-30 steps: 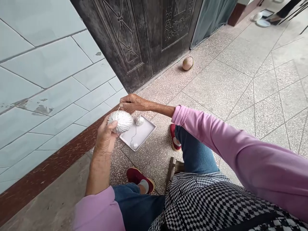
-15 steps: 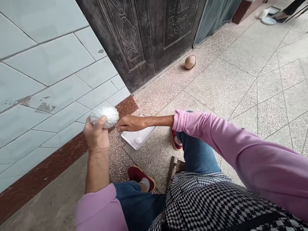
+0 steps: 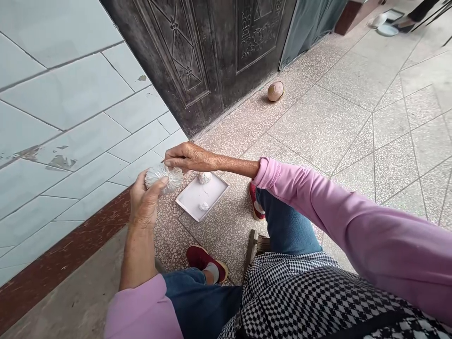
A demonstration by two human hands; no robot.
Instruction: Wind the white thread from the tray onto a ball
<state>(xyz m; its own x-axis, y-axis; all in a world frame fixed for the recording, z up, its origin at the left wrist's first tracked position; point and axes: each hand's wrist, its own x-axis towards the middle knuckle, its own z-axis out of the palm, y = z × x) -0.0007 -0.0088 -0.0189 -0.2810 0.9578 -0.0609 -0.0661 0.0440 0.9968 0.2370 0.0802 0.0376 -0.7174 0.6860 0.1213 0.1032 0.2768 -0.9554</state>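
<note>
My left hand (image 3: 146,200) is closed around a ball of shiny white string (image 3: 157,178), its thumb pressed on the near side. Strands spread outward from the middle of the ball. At the ball's upper right edge, my right hand (image 3: 190,157) has its fingers pinched together; whatever lies between the fingertips is too thin or hidden to make out. Below and beyond my right hand, a shallow white tray (image 3: 192,195) lies on the floor. A small white bundle (image 3: 204,206) and a larger white clump (image 3: 205,177) sit in it.
A tiled wall (image 3: 88,103) rises on the left, beside a dark carved door (image 3: 212,56). A ball (image 3: 276,91) rests on the speckled floor near the door. At the far right, a person's foot (image 3: 406,24) is beside a pale round dish (image 3: 387,30).
My right hand has risen from beside the white ball to its upper edge. The ball has moved slightly right and turned in my left hand. The larger clump in the tray has come into view.
</note>
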